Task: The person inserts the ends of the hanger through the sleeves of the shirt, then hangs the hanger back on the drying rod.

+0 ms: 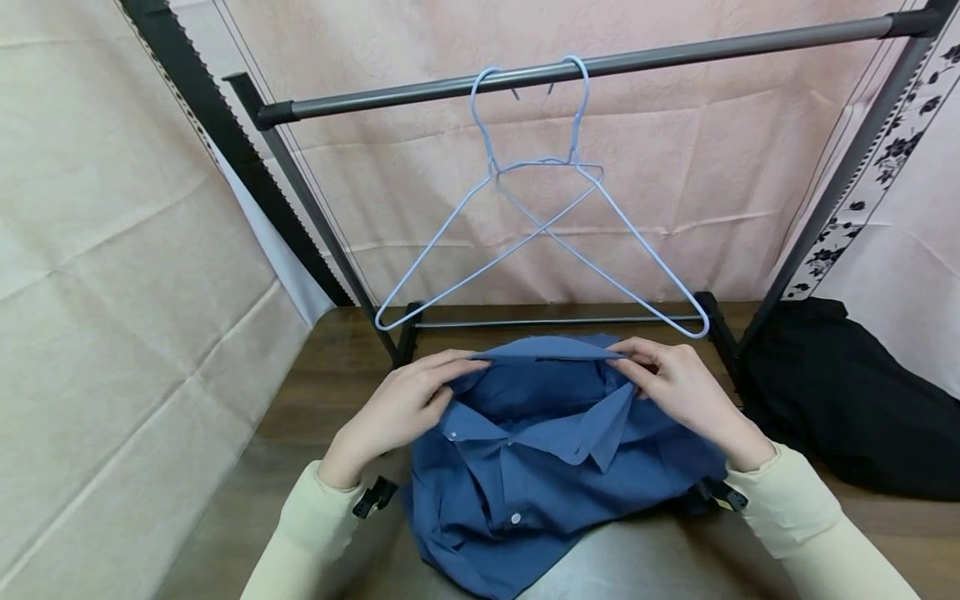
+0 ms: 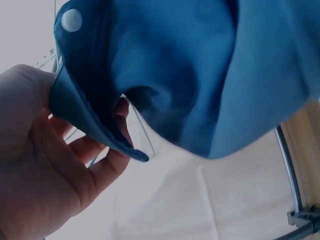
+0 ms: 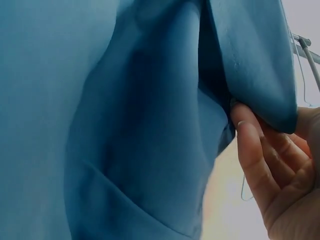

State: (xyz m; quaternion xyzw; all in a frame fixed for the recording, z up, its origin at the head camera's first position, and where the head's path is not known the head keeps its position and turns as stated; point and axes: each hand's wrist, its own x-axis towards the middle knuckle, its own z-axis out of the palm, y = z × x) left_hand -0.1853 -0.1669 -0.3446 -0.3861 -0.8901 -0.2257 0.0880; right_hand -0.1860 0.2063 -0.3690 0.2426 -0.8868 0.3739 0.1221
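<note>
A blue collared shirt with white buttons is bunched up in front of me, its lower part folded over the table. My left hand pinches the left end of the raised collar between thumb and fingers. At the collar's right end, my right hand pinches the fabric in the same way. In the left wrist view, fingers show behind the cloth edge, below a white button. The right wrist view has the fingertips at a hanging collar flap.
Two light blue hangers, one on the left and one on the right, hang overlapping from a dark rack bar beyond the shirt. A black cloth item lies at the right of the wooden table. Pale curtains surround the rack.
</note>
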